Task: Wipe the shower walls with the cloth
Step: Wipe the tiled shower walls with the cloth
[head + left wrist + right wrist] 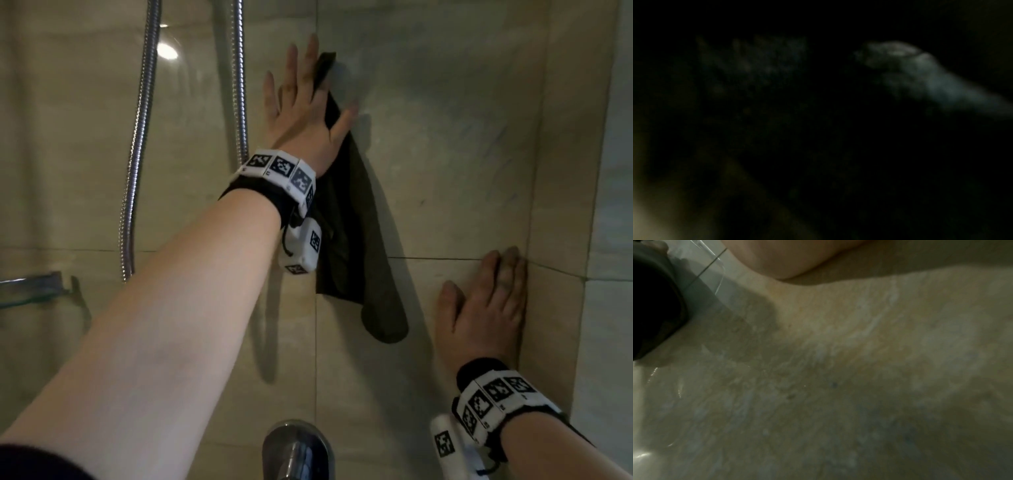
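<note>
Left hand [301, 113] fingers spread pressing cloth [346, 219] on wall [445, 137], hose [137, 144] beside, right hand [486, 308] flat.

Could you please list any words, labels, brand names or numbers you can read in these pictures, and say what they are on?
No readable text in any view.
Left wristband: square black-and-white coded markers only, no letters.
Right wristband: the same markers; tiny marks beside them are too small to read.
Tap: no brand visible.

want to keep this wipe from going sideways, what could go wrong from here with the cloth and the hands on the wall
The left hand only presses the dark cloth flat against the wall with straight fingers, and most of it hangs loose below, so it could slip and drop. The shower hose hangs just left of that hand, so a leftward stroke may snag it. The right hand braces on glossy tile and might slide.
</note>
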The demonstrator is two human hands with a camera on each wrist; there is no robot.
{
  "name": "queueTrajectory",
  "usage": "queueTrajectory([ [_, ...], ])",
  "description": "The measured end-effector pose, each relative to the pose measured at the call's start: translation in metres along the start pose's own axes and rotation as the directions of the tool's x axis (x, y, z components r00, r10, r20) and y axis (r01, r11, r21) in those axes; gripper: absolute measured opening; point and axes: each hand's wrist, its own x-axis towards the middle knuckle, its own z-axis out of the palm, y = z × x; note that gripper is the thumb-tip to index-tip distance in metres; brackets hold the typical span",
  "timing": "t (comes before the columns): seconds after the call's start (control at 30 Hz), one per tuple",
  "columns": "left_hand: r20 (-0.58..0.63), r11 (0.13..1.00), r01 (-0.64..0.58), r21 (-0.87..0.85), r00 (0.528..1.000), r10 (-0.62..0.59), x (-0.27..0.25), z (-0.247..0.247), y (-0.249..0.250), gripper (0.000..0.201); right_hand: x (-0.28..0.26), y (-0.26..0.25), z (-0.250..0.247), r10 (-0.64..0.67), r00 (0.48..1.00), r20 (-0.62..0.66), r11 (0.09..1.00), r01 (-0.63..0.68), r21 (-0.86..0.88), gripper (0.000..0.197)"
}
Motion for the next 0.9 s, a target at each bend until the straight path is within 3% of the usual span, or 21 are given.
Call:
queueTrajectory([
  [0.13,0.028,0.998,0.039,-0.039,0.999,-0.038,-0.016,0.004,0.016,0.072,0.001,0.000,0.001,0.011,1.000,0.004,1.000,-0.011,0.008,0.071],
  [0.27,0.097,0.976,-0.174,-0.128,0.978,0.186,-0.073,0.019,0.033,0.075,0.002,-0.001,0.000,0.023,1.000,0.019,0.999,-0.024,0.037,0.072],
  [0.33,0.140,0.971,-0.223,-0.085,0.962,0.233,-0.084,0.023,0.033,0.077,0.002,-0.002,-0.001,0.021,1.000,0.014,0.999,-0.022,0.043,0.072],
  [0.53,0.036,0.998,-0.063,-0.031,0.997,0.064,-0.015,0.006,0.018,0.073,0.000,0.000,0.002,-0.019,1.000,-0.020,0.999,0.020,0.033,0.073],
  [0.73,-0.027,1.000,0.013,0.001,1.000,-0.013,0.063,-0.015,0.003,0.074,0.002,0.002,0.007,-0.060,0.995,-0.079,0.998,0.062,0.018,0.074],
  [0.9,-0.047,0.997,0.033,0.074,0.998,-0.030,0.078,-0.024,0.005,0.073,0.003,0.005,0.010,-0.080,0.991,-0.105,0.997,0.079,-0.014,0.071],
])
